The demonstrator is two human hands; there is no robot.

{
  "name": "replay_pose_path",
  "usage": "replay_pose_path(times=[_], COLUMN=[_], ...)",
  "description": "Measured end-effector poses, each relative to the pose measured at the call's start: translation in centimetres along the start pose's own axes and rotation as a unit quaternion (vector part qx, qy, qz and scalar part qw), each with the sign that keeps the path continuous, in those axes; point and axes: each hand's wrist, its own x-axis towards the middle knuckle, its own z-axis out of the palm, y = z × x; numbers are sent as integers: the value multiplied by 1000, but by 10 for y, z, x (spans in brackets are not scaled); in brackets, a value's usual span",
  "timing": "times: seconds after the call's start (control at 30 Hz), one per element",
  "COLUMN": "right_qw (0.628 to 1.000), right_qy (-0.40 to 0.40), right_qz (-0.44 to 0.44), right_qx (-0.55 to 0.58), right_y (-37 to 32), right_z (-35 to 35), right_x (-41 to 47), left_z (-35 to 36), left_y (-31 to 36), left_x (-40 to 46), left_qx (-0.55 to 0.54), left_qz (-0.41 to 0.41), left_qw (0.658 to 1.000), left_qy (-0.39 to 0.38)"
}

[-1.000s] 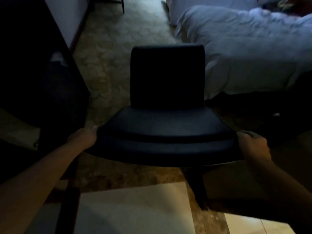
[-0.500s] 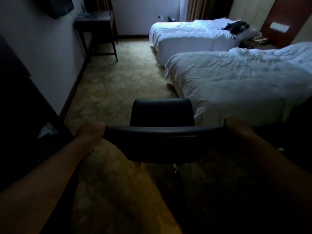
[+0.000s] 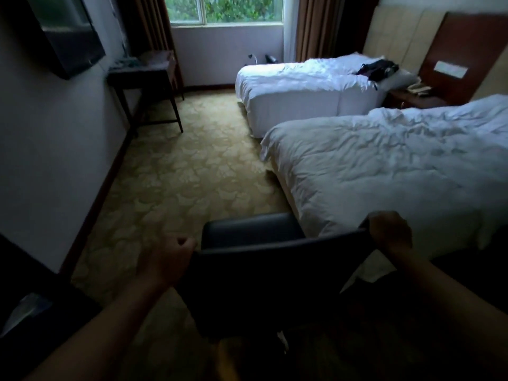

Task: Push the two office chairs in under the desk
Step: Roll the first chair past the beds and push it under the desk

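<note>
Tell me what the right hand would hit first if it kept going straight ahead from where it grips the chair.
Probably the near bed. The right hand grips the chair at its right edge, and the white duvet lies directly beyond it. How close they are is unclear in this dim view.

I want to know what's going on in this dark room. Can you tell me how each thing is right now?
Dark padded office chair: tilted, held at both sides.
Left hand: gripping the chair's left edge.
Right hand: gripping the chair's right edge.
Near white bed: duvet rumpled.
Far white bed: black bag lying on it.
Brown curtains: drawn open.
Wall-mounted television: screen dark.
</note>
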Motion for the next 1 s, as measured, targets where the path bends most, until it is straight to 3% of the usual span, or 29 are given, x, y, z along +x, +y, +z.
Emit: replay_pose_path(times=[0.13, 0.27, 0.4, 0.57, 0.73, 0.9, 1.0], right_qw=[999, 997, 989, 990, 983, 986, 985], right_qy=[-34, -70, -42, 14, 42, 42, 31], right_qz=[-23, -1, 29, -38, -83, -105, -121], right_qx=[-35, 34, 137, 136, 158, 120, 122], right_y=[-1, -16, -37, -60, -71, -90, -107], right_z=[-5, -13, -10, -15, -5, 9, 11], right_x=[52, 97, 138, 205, 282, 370, 422], left_z=[14, 20, 33, 45, 52, 53, 53], left_y=[0, 9, 21, 53, 77, 90, 92], left_x=[69, 114, 162, 234, 288, 365, 424], left_qx=[9, 79, 100, 119, 84, 82, 141], left_qz=[-11, -12, -30, -151, -165, -182, -201], left_qw=[1000, 997, 994, 981, 980, 977, 968], left_qy=[2, 3, 17, 13, 80, 73, 52])
